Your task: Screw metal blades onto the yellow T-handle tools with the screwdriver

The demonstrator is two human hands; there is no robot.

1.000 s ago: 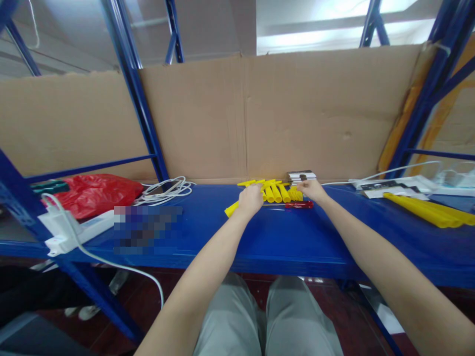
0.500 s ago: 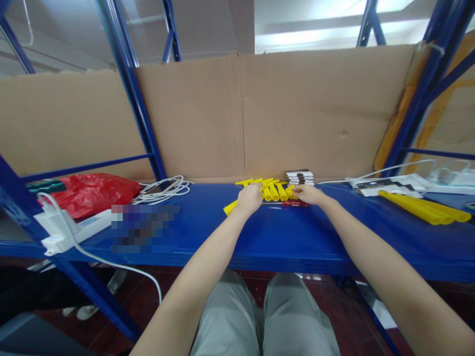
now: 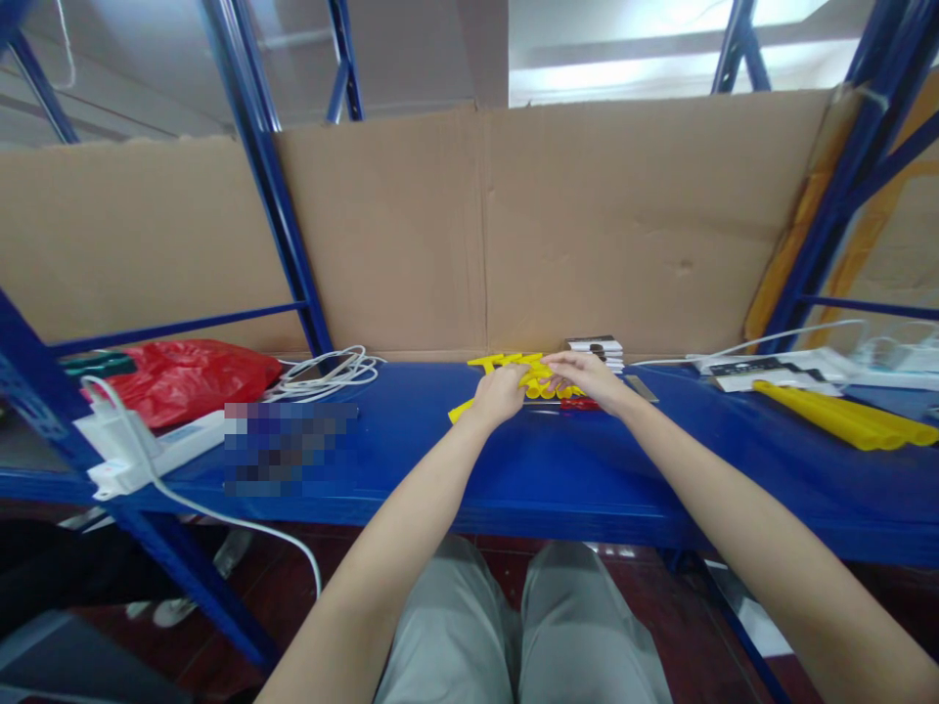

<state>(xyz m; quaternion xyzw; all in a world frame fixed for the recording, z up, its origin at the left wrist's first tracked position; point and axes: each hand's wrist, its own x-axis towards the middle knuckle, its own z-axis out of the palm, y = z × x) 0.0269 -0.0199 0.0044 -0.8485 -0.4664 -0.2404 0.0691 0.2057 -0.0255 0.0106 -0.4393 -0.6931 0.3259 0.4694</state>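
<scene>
My left hand (image 3: 500, 394) is closed around a yellow piece (image 3: 461, 411), whose end sticks out at the lower left of the fist. Just to its right, my right hand (image 3: 583, 377) is bent over several yellow tube-like parts (image 3: 547, 389) lying side by side on the blue shelf. Its fingers are pressed together close to my left hand; whatever they hold is too small to make out. A red-handled tool (image 3: 579, 403) with a thin metal shaft lies in front of the yellow parts. Behind my right hand stands a stack of black and white packets (image 3: 598, 346).
Long yellow pieces (image 3: 843, 418) and a white sheet (image 3: 770, 372) lie on the right of the blue shelf (image 3: 572, 479). At left are a red bag (image 3: 191, 379), coiled white cable (image 3: 330, 375) and a power strip (image 3: 191, 440). A grey flat piece (image 3: 643, 389) lies right of the packets.
My right hand has moved left, from the right end of the yellow parts to beside my left hand, uncovering the grey flat piece. My left hand still grips the yellow piece.
</scene>
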